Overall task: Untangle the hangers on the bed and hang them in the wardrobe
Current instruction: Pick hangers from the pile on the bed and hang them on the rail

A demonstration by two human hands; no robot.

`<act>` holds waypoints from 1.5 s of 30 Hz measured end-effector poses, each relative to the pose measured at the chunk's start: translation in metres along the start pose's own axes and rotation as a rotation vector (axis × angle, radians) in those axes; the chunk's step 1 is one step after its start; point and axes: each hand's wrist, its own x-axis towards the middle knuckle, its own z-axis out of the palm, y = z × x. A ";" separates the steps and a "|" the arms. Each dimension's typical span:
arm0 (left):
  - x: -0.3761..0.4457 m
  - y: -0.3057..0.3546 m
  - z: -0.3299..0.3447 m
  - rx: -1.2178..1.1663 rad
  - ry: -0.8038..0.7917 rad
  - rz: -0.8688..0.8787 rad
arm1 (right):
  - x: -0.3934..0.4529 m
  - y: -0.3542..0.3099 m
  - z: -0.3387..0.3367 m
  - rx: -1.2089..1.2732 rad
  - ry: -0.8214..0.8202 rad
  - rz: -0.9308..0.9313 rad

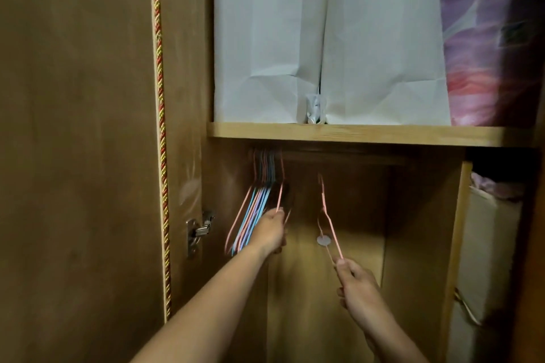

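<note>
Both arms reach forward; left grip (269, 230) and right grip (358, 289) each have fingers curled, pinching thin wire.

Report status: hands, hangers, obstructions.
Left hand grips hung pink wire hanger. Right hand holds second pink wire hanger, hook below rail. Nothing blocking.

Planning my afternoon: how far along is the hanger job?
Mostly done, it seems: a bunch of pink and blue hangers already hangs under the shelf. The left hand holds its last one; the right hand lifts a pink hanger, not yet hooked. The bed is out of view.
</note>
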 end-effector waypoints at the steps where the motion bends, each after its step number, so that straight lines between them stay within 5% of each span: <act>1: 0.004 -0.004 0.000 -0.026 0.015 -0.025 | 0.000 -0.001 0.000 0.002 -0.003 -0.007; 17: -0.020 -0.023 -0.039 0.330 -0.017 -0.013 | 0.062 -0.058 0.042 0.062 0.035 -0.143; 26: -0.027 -0.031 -0.065 0.426 0.046 -0.023 | 0.075 -0.061 0.118 -0.219 0.000 -0.166; 39: -0.047 -0.029 -0.069 0.405 0.042 -0.081 | 0.073 -0.066 0.132 -0.405 -0.122 -0.267; 45: -0.091 -0.038 -0.065 0.326 0.127 -0.127 | 0.021 -0.045 0.129 -0.152 0.085 -0.339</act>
